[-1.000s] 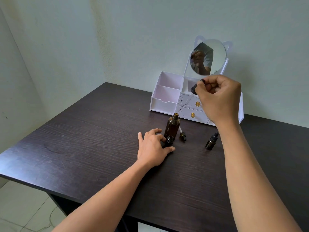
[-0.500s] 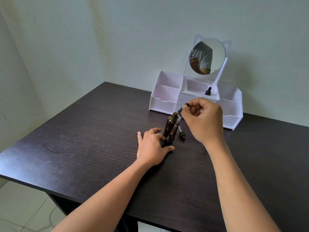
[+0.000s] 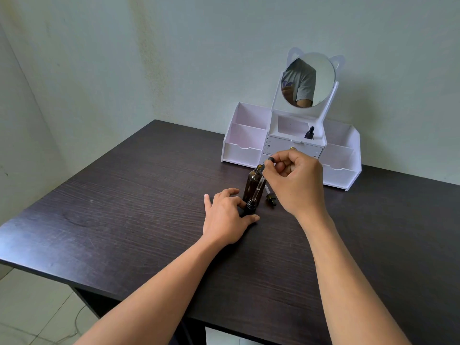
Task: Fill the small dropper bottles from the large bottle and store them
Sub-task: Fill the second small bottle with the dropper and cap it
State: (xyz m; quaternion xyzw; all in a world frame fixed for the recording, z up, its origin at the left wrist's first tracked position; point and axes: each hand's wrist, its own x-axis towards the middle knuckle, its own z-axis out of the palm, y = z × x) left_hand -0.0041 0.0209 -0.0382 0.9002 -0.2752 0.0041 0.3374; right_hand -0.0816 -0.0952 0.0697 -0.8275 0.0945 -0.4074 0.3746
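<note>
A dark wood table [image 3: 124,220] carries a white organizer [image 3: 249,153] with a cat-eared mirror [image 3: 323,70], set against the wall. The right hand [image 3: 296,180], fingers curled, pinches the black top of a glass dropper [image 3: 258,186], whose tip is at the mouth of a small dropper bottle [image 3: 251,204]. The left hand [image 3: 225,217] rests on the table, thumb and forefinger pinching that bottle, other fingers spread. The large amber bottle [image 3: 250,183] stands uncapped just behind. A spare dropper cap [image 3: 271,199] lies beside it. A second small bottle [image 3: 310,133] stands in the organizer's middle compartment.
</note>
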